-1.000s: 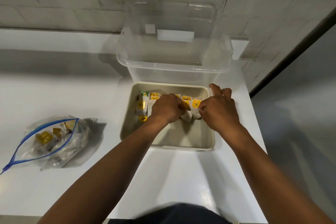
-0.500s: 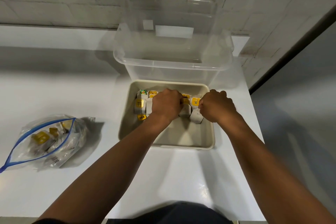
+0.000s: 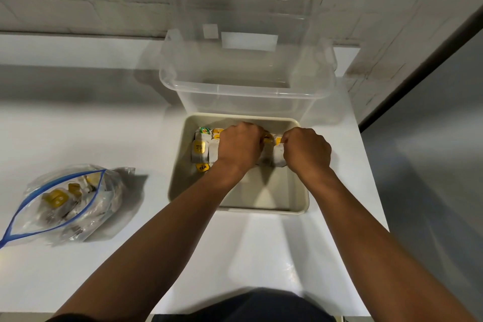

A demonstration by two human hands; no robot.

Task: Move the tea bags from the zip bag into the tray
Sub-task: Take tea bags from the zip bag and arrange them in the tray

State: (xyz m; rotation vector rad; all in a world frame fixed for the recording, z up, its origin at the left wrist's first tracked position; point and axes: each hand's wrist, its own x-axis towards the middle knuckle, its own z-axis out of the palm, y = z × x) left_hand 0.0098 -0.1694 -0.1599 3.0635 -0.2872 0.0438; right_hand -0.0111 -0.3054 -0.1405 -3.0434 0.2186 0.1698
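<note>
Left of tray (image 3: 303,206), well apart: zip bag (image 3: 62,204), nearer left hand (image 3: 239,146); both hands, right hand (image 3: 305,150) too, curled on tea bags (image 3: 201,150).

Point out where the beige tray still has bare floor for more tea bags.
Bare floor: the near half of the beige plastic tray, between the tea bags and its near rim. Crowded: the far half, with the bags, left hand and right hand.

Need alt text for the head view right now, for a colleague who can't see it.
Both hands, left hand and right hand, grip tea bags inside the beige tray; the open zip bag, holding more, lies to the left.
</note>
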